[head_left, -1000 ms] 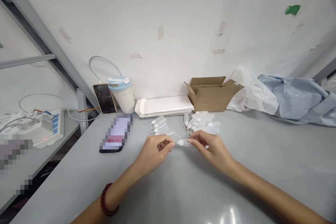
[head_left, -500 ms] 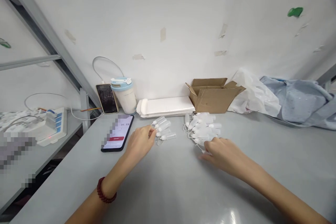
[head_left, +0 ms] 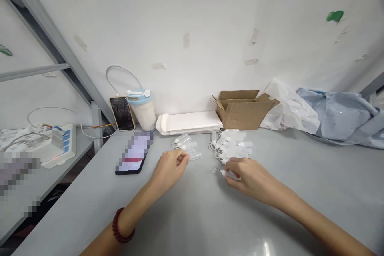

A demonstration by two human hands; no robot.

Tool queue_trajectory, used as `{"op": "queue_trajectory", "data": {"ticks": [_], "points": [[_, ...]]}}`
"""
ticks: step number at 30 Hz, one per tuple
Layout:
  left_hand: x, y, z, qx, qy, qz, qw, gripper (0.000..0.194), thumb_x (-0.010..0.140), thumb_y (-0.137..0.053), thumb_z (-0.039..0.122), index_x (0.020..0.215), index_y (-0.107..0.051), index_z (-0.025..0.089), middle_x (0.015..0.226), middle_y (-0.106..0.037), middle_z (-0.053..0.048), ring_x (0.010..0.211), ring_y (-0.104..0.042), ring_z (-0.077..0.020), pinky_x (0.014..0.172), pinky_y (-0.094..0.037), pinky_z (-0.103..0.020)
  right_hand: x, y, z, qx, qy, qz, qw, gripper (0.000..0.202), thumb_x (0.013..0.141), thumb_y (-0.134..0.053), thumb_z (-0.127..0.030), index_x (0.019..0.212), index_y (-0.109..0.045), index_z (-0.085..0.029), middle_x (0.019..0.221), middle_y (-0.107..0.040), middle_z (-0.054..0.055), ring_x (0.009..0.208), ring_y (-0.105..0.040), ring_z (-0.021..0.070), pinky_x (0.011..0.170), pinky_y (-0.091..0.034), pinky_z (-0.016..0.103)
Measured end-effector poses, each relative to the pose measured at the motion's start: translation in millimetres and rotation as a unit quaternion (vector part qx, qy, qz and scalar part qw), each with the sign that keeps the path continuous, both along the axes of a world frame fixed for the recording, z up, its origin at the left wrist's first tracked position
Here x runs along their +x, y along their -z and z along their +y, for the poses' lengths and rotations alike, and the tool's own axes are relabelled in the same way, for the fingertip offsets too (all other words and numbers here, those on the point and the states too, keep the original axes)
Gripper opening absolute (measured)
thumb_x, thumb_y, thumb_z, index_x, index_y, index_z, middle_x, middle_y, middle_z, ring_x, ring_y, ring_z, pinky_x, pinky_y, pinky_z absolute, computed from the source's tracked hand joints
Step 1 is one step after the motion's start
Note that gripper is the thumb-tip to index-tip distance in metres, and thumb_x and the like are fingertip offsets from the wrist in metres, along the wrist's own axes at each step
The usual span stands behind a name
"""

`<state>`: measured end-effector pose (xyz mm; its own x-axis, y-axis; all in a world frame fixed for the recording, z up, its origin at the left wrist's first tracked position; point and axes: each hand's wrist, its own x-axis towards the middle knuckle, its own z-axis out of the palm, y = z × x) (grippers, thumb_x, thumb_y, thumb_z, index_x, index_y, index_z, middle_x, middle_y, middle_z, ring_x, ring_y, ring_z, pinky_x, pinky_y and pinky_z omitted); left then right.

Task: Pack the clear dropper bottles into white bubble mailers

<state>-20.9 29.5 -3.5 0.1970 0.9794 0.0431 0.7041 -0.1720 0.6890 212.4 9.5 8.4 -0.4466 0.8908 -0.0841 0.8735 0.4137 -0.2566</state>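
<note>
My right hand (head_left: 247,176) grips a small translucent plastic bottle (head_left: 230,174) between thumb and fingers, just in front of the right-hand pile. A thin white cord trails from the bottle's left end. My left hand (head_left: 171,168) has its fingertips pressed together at the near side of a smaller group of similar bottles (head_left: 184,139). Whether anything is pinched there is hidden. The larger pile of bottles (head_left: 232,146), with looped cords on its left side, lies behind my right hand.
Behind the bottles are a stack of flat white boxes (head_left: 192,123) and an open cardboard box (head_left: 246,112). To the left are a phone (head_left: 135,154), a lidded cup (head_left: 144,112) and another phone (head_left: 123,113). A white plastic bag (head_left: 291,108) and blue cloth (head_left: 339,114) sit at right.
My right hand has drawn a bottle slightly left, away from the pile, so its body and cord now show. My left hand has shifted right and a little nearer along the smaller group.
</note>
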Motion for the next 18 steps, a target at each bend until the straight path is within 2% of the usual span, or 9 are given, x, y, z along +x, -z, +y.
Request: {"op": "queue_trajectory", "data": {"ticks": [4,8,14,18], "points": [[7.1,1.5,-6.3,-0.115,0.079,-0.128,0.982,0.03,0.082,-0.049,0.038,0.099,-0.059,0.016,0.07,-0.057,0.0,0.057,-0.053,-0.0129,0.053,-0.043,-0.024,-4.1,1.7,0.6,0.011,-0.016,0.117,0.993,0.013,0.082,-0.05,-0.025,0.078,-0.059,-0.017,0.075,-0.055,0.003,0.064,-0.051,0.0143,0.059,-0.036,0.025],[10.4,1.8,-9.9,-0.167,0.121,-0.177,0.962,0.043,0.082,-0.051,0.041,0.117,-0.052,0.015,0.08,-0.059,-0.002,0.057,-0.055,-0.0107,0.054,-0.044,-0.024,-6.4,6.5,-0.3,-0.007,-0.04,0.205,0.978,0.015,0.083,-0.049,-0.025,0.074,-0.059,-0.018,0.076,-0.053,0.002,0.069,-0.051,0.014,0.062,-0.038,0.024],[7.0,2.8,-6.8,-0.192,0.122,-0.213,0.95,0.043,0.083,-0.051,0.042,0.114,-0.054,0.013,0.078,-0.062,-0.004,0.056,-0.054,-0.0101,0.05,-0.04,-0.022,-10.5,11.0,-2.4,-0.042,-0.065,0.222,0.972,0.013,0.081,-0.049,-0.02,0.07,-0.055,-0.018,0.072,-0.053,0.0,0.067,-0.049,0.0125,0.061,-0.037,0.023],[7.1,5.8,-4.5,-0.187,0.131,-0.223,0.948,0.035,0.083,-0.051,0.043,0.1,-0.061,0.013,0.076,-0.062,-0.003,0.053,-0.052,-0.0091,0.048,-0.039,-0.021,-14.1,11.7,-5.6,-0.054,-0.093,0.208,0.972,0.013,0.081,-0.049,-0.017,0.069,-0.054,-0.017,0.068,-0.053,-0.001,0.065,-0.048,0.0117,0.062,-0.036,0.023]]}}
